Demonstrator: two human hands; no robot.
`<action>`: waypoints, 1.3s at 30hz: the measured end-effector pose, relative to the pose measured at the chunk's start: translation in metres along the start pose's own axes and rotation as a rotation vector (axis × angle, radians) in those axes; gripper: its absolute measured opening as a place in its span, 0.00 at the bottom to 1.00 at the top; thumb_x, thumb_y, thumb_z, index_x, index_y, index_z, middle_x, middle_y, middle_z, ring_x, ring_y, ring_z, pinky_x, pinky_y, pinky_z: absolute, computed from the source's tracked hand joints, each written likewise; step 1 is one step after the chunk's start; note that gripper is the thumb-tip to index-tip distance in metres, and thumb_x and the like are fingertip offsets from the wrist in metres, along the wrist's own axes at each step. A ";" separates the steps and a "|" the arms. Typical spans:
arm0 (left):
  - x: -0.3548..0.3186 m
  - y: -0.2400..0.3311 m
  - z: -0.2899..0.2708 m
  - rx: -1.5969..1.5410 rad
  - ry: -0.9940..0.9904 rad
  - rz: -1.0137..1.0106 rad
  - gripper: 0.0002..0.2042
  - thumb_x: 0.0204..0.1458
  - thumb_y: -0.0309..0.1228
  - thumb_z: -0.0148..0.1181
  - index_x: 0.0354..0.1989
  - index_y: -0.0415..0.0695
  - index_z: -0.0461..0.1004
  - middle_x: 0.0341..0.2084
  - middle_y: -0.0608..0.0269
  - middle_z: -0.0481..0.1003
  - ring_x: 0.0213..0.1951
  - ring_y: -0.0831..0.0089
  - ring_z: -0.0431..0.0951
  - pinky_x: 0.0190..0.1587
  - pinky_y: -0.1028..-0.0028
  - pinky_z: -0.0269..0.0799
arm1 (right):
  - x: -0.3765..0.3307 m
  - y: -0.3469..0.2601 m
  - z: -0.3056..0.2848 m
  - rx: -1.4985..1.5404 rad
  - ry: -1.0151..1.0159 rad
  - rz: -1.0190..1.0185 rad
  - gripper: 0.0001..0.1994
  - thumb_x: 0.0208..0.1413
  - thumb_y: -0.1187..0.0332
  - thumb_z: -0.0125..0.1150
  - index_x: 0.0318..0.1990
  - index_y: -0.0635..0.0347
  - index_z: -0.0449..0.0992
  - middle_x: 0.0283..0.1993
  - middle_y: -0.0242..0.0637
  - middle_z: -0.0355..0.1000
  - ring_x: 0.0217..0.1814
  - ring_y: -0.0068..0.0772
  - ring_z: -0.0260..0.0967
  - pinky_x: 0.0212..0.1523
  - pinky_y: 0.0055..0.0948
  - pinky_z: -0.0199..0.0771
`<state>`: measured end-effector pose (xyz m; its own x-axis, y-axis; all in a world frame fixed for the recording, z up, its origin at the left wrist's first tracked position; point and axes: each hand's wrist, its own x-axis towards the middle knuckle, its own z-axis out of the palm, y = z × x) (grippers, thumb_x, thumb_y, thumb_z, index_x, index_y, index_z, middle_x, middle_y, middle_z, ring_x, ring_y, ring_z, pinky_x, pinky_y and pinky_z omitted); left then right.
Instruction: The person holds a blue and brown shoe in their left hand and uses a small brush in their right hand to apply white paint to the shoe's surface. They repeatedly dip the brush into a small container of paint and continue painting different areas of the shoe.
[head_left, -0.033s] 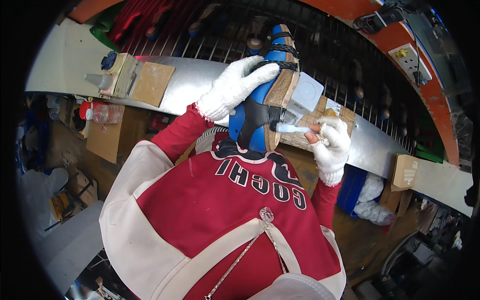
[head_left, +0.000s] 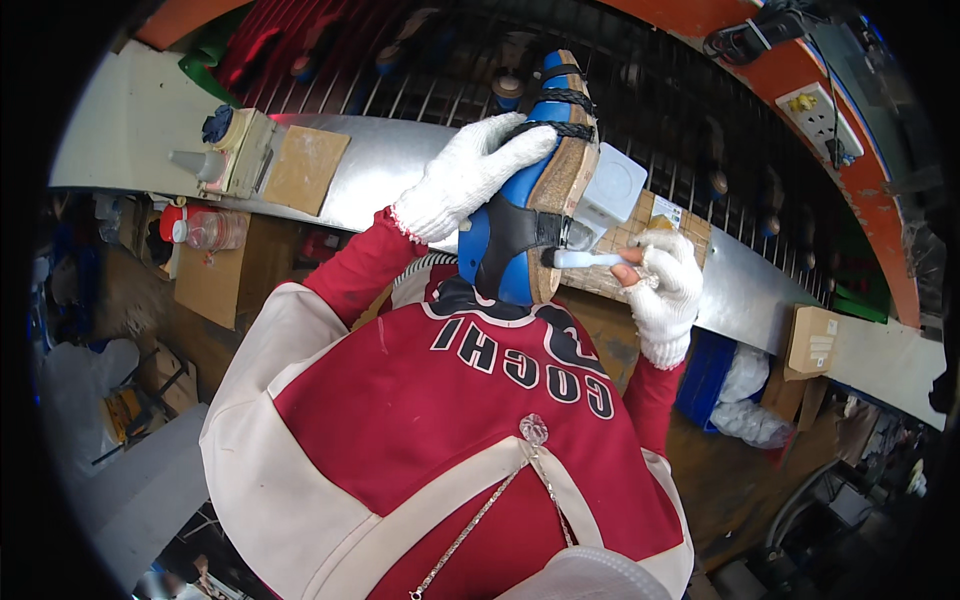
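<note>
A blue shoe last [head_left: 519,190] with black straps and a brown, rough-edged sole [head_left: 572,180] stands tilted in front of my chest, its toe pointing away. My left hand [head_left: 470,172], in a white knit glove, is closed round its upper left side near the braided black straps. Between the thumb and fingers of my gloved right hand [head_left: 660,290] is a pale-handled brush [head_left: 590,259]. Bare fingertips show through that glove. The brush's dark tip touches the sole edge near the heel, beside the black strap. Behind the sole stands a translucent white container [head_left: 612,185], partly hidden.
A metal ledge [head_left: 375,155] runs across, with a rack of metal bars [head_left: 420,95] beyond it carrying other shoes. A brown board [head_left: 305,168] and a box with a grey nozzle [head_left: 240,150] lie left. A cardboard box [head_left: 810,342] sits right, below a power socket [head_left: 822,120].
The brush tip has shifted very slightly at the sole edge. Both hands and the shoe last stay almost in the same place.
</note>
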<state>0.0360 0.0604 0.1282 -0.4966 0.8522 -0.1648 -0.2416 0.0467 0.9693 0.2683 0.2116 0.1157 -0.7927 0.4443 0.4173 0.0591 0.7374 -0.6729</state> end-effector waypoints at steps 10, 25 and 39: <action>0.002 -0.020 0.007 -0.189 0.200 -0.002 0.28 0.59 0.44 0.63 0.60 0.35 0.69 0.52 0.54 0.75 0.52 0.72 0.76 0.56 0.74 0.71 | -0.006 0.002 0.014 0.288 -0.026 0.331 0.08 0.52 0.71 0.70 0.35 0.68 0.82 0.34 0.34 0.70 0.35 0.23 0.66 0.33 0.24 0.65; 0.008 -0.028 -0.010 -0.011 0.256 0.140 0.33 0.55 0.46 0.68 0.59 0.31 0.69 0.49 0.51 0.77 0.50 0.70 0.76 0.55 0.72 0.72 | 0.002 -0.019 0.001 -0.154 0.013 0.100 0.10 0.47 0.67 0.75 0.33 0.62 0.83 0.33 0.36 0.74 0.35 0.33 0.68 0.39 0.31 0.65; 0.008 -0.007 -0.001 -0.082 0.280 -0.012 0.30 0.57 0.48 0.65 0.58 0.35 0.71 0.50 0.54 0.77 0.51 0.72 0.77 0.56 0.73 0.72 | 0.007 0.004 0.002 0.011 0.032 0.076 0.11 0.41 0.68 0.77 0.34 0.60 0.85 0.35 0.36 0.75 0.41 0.35 0.69 0.45 0.31 0.64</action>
<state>0.0322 0.0665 0.1201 -0.7017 0.6740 -0.2309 -0.3096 0.0035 0.9509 0.2615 0.2167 0.1144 -0.7665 0.5149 0.3840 0.1112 0.6952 -0.7102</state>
